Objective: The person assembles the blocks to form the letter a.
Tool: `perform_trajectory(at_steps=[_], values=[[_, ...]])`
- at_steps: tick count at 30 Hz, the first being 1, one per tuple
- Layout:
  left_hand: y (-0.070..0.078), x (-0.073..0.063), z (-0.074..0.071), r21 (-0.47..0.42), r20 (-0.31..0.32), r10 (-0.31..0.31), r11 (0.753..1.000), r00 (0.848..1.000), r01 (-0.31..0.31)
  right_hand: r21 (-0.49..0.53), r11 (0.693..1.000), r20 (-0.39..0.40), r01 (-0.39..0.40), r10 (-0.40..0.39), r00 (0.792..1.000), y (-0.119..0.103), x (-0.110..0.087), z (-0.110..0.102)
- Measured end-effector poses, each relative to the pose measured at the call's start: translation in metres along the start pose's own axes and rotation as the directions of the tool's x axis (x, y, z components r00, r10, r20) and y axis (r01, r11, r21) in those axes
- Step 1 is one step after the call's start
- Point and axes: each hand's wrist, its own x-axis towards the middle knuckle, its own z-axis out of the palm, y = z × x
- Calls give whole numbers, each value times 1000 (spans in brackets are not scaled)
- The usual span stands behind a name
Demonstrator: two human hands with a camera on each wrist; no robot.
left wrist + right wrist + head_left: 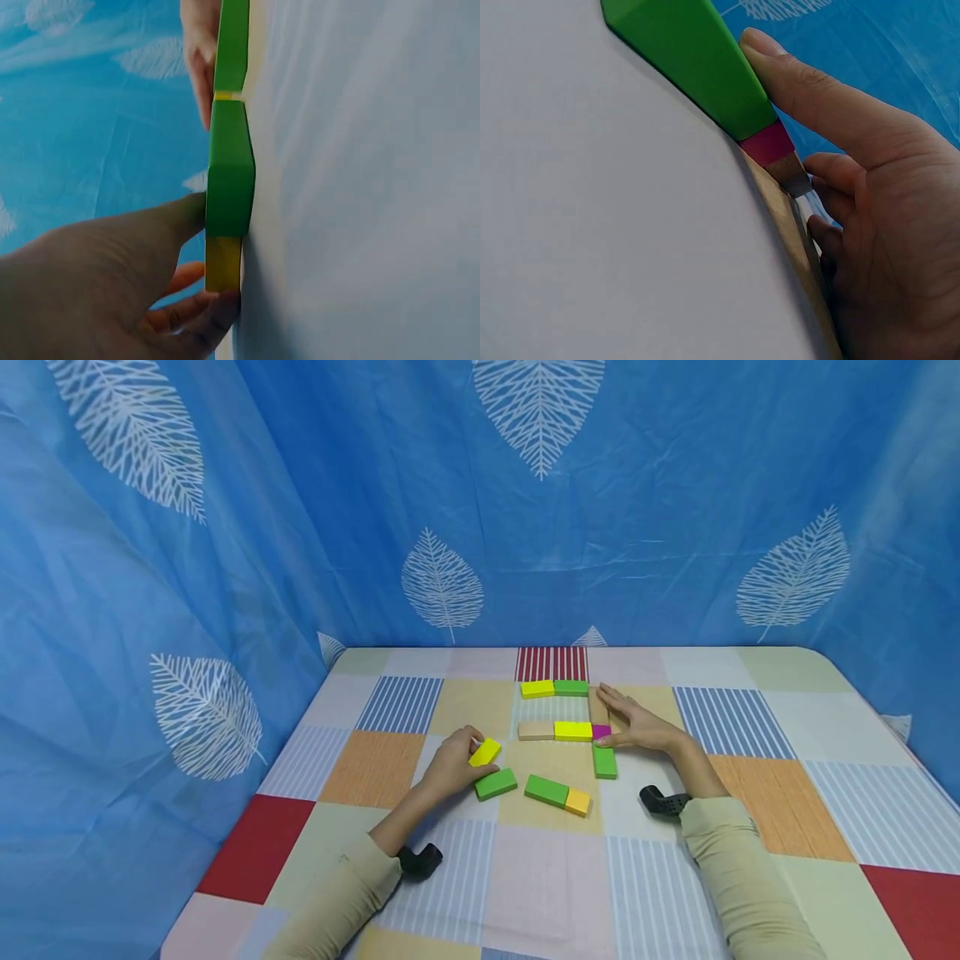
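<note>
In the head view my left hand (452, 762) holds a yellow block (485, 752) between its thumb and fingers. A green block (496, 784) lies right beside that thumb; in the left wrist view this green block (230, 169) partly covers the yellow block (223, 264). My right hand (633, 722) rests at the right end of the layout, fingers stretched along a plain wooden block (598, 708). Its thumb is at a magenta block (601, 732) and the top of a green block (604, 762). The right wrist view shows the thumb extended beside the green block (697, 67).
A plain block (536, 731) and a yellow block (573, 732) run in line to the magenta one. Farther back lie yellow (537, 689) and green (572, 688) blocks end to end. Nearer are a green block (547, 791) and an orange-yellow one (577, 802). A blue curtain (600, 552) borders the table.
</note>
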Motion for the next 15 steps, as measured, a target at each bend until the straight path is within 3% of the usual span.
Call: perform_trajectory(at_steps=[5,9,12,15], values=[[10,1,2,-3,20,-36,999,999,36,-7,1000,-10,6,-6,1000,2,0,1],[2,4,-5,-55,103,16,998,995,-10,-12,1000,-8,-5,5,1000,2,0,1],[-7,7,-14,-115,192,104,990,976,-83,-13,1000,-5,-4,4,1000,3,1,1],[-15,9,-23,-197,279,178,972,944,-125,-13,1000,-2,-3,3,1000,3,1,0]])
